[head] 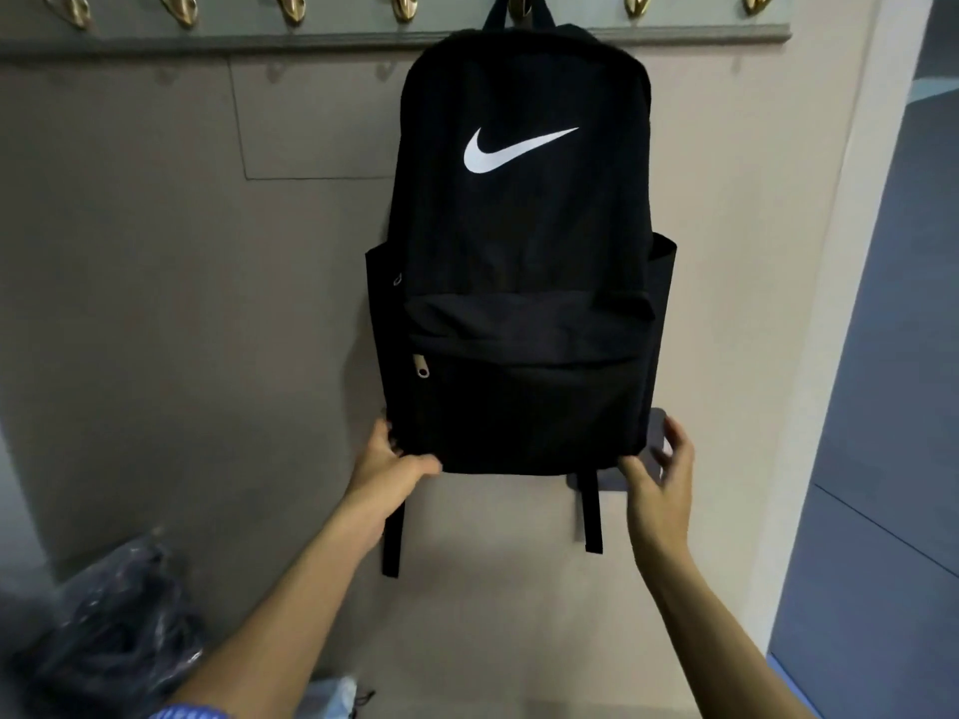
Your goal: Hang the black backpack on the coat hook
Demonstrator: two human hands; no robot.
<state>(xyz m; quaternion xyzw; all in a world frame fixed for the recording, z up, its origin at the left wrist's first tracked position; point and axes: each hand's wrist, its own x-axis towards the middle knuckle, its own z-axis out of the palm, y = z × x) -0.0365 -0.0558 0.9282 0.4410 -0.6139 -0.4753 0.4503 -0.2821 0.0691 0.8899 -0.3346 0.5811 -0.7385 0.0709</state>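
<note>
The black backpack (521,262) with a white swoosh logo hangs flat against the wall. Its top loop is over a brass coat hook (520,3) on the grey rail. Two black straps dangle below its base. My left hand (386,461) pinches the bag's bottom left corner, thumb on the front. My right hand (661,469) is at the bottom right corner with fingers spread, touching the edge lightly or just off it; I cannot tell which.
Several more brass hooks (290,6) line the grey rail (207,41) along the top. A dark item in clear plastic (111,620) lies at lower left. A grey-blue door or panel (882,407) stands to the right.
</note>
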